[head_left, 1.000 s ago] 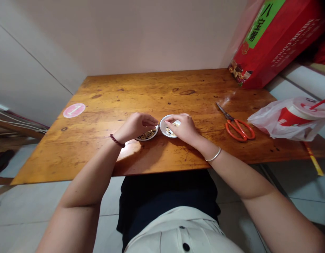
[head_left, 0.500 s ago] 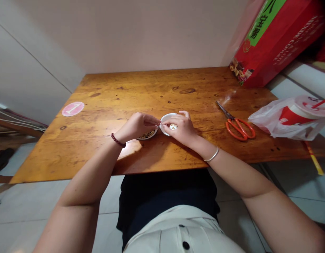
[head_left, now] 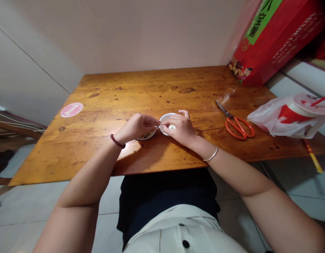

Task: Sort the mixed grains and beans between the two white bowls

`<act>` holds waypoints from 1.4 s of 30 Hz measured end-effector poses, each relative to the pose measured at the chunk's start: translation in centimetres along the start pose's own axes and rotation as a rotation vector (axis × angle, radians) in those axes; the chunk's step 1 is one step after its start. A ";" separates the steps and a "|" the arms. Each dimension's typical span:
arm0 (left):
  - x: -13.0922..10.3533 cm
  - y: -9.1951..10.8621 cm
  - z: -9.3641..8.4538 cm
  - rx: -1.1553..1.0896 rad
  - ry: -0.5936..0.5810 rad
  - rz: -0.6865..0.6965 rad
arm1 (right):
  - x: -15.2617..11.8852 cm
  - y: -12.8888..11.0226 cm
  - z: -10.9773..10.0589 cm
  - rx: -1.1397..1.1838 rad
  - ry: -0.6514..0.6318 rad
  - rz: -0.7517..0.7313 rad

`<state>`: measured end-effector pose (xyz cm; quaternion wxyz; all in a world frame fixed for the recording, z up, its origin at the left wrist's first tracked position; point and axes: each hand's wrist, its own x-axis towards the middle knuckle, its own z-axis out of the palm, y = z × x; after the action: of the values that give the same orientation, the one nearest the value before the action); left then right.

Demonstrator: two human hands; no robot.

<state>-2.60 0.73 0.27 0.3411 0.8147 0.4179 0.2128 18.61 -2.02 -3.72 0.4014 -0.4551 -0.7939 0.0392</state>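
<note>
My left hand [head_left: 142, 126] is closed in a pinch, its fingertips meeting those of my right hand [head_left: 180, 126], also pinched. A tiny pale or shiny bit shows where they meet, too small to name. Under my left hand lies a white-rimmed bowl [head_left: 145, 138] of small round brown and tan pieces, largely covered by the hand. A second white bowl [head_left: 165, 118] sits partly under my right hand, with small white and yellowish pieces [head_left: 173, 127] inside. A thin dark thread-like line sticks out beside the beaded bracelet [head_left: 117, 141] on my left wrist.
Orange-handled scissors [head_left: 237, 126] lie to the right on the wooden table [head_left: 141, 88]. Farther right stands a red and white cup [head_left: 296, 110] in a plastic bag. A red box [head_left: 278, 45] is at the back right, a pink round sticker [head_left: 72, 110] at the left.
The whole view has shifted very slightly. Both hands stay together over the bowls in nearly the same pinched pose.
</note>
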 end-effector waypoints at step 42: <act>0.3 0.0 0.8 -0.035 0.166 0.023 | -0.2 -0.1 0.0 0.000 0.047 -0.008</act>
<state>-1.97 0.66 -0.23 0.3169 0.7928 0.4318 0.2909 18.62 -2.24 -3.81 0.4200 -0.4525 -0.7862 0.0271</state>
